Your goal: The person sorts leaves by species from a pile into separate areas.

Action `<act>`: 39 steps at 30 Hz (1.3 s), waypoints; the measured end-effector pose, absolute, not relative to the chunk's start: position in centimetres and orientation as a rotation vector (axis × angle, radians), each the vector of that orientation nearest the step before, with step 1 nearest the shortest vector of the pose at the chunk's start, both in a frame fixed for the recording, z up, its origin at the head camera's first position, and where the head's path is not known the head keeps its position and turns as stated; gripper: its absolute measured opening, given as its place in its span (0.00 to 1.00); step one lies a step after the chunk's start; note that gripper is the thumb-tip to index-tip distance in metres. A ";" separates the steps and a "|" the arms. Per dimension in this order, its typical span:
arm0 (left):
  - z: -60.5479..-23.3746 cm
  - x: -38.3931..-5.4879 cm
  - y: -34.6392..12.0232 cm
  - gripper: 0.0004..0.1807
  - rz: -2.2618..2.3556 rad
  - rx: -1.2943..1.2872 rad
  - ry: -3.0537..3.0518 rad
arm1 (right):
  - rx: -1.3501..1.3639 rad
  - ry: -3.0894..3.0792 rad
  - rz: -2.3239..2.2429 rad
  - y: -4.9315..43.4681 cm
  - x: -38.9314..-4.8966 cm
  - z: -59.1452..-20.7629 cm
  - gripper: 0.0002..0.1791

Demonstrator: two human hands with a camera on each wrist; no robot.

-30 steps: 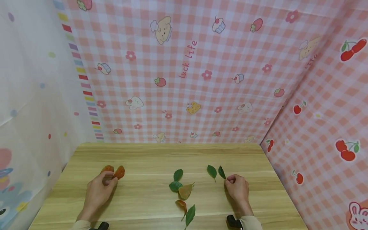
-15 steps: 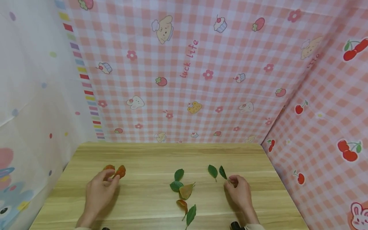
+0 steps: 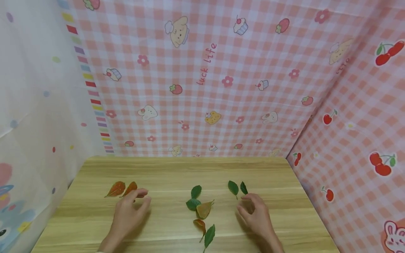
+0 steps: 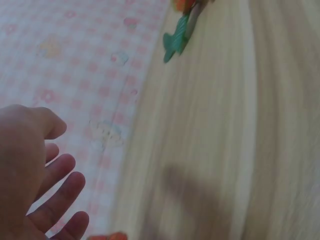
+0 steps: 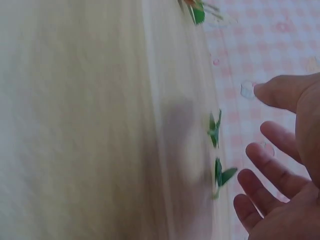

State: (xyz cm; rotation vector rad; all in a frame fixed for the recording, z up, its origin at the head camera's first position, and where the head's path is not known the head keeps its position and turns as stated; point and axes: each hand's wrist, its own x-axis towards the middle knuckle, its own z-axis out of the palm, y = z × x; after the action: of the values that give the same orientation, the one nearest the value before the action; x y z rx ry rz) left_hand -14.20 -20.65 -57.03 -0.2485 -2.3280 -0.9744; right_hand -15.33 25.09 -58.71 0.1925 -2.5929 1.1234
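Two reds up first, and we find them around eleven o'clock from the left hand: a broad red leaf and, beside it, a narrower red leaf. Across the desk, at eleven from the right hand, there's a broad green leaf and a slim green leaf, its lower end lost behind the fingers. Over to the right wrist view, and we see daylight between that green pair and the hand! The grips? Both wrist views show us thumb and fingers wide apart, nothing held. The left wrist view catches just an orange sliver at six o'clock.

Mid-desk, at three from the left hand, we count five more: two upper green leaves, a yellow-brown leaf, a curled red leaf and, at six, a pointed green leaf. At twelve, we read "luck life" on the pink checked cloth, head view only.
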 end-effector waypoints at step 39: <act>-58.9 -14.7 -10.3 0.14 -1.204 -0.814 -2.592 | 0.561 -2.872 1.486 19.2 -11.2 -59.3 0.18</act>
State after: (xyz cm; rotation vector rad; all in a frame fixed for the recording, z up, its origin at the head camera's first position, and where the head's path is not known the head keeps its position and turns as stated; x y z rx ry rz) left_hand -14.73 -10.31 -58.88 -0.8140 -2.5919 -1.2043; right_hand -11.25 19.18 -59.27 0.5615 -2.8721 1.4859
